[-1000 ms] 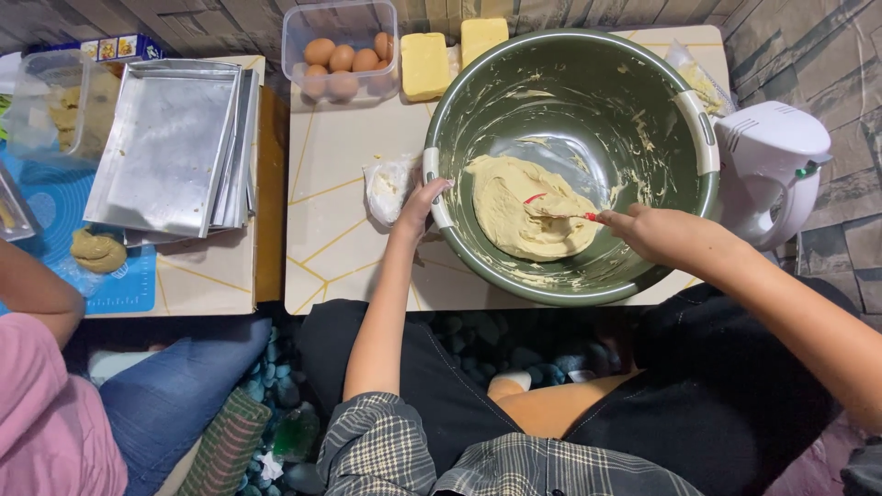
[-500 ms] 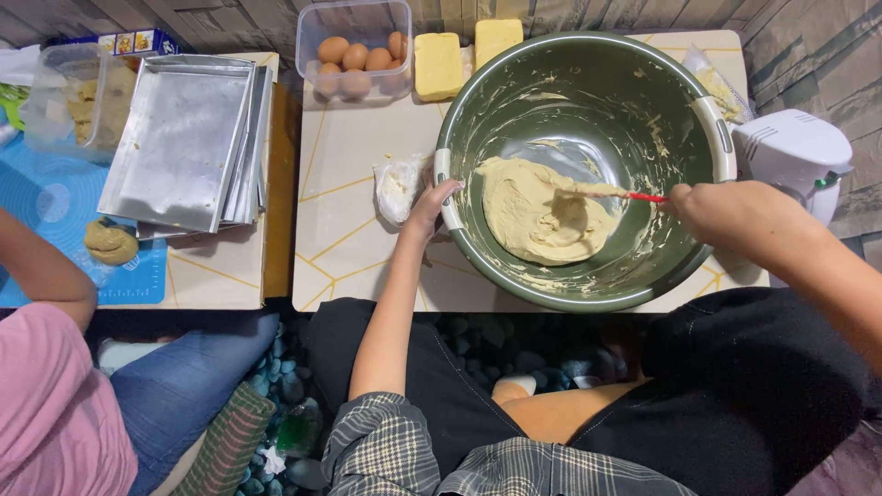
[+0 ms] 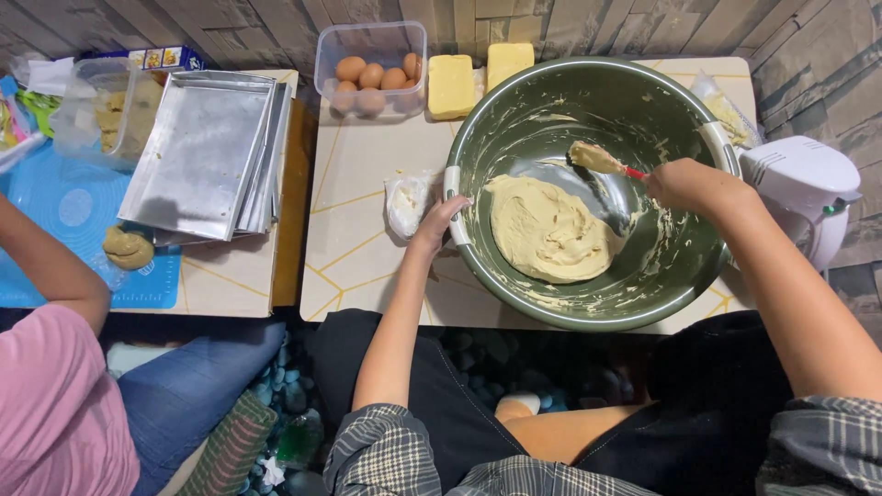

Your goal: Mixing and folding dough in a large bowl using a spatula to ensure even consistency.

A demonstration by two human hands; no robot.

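A large dark green metal bowl (image 3: 661, 276) sits on a low white table (image 3: 358, 184) and holds a mound of pale yellow dough (image 3: 549, 230). My left hand (image 3: 441, 220) grips the bowl's left white handle. My right hand (image 3: 684, 186) is inside the bowl near its right wall, closed on a red-handled spatula (image 3: 602, 161) whose dough-coated blade is lifted above the mound. Smears of dough streak the bowl's walls.
A clear box of eggs (image 3: 372, 69) and two yellow butter blocks (image 3: 478, 73) stand behind the bowl. A white hand mixer (image 3: 804, 188) lies at the right, a small plastic bag (image 3: 407, 202) left of the bowl. Stacked metal trays (image 3: 207, 152) and another person's arm (image 3: 46, 262) are at the left.
My right hand has drawn the spatula out of the dough mound and lifted it up and to the right. My left hand stays on the bowl's handle.
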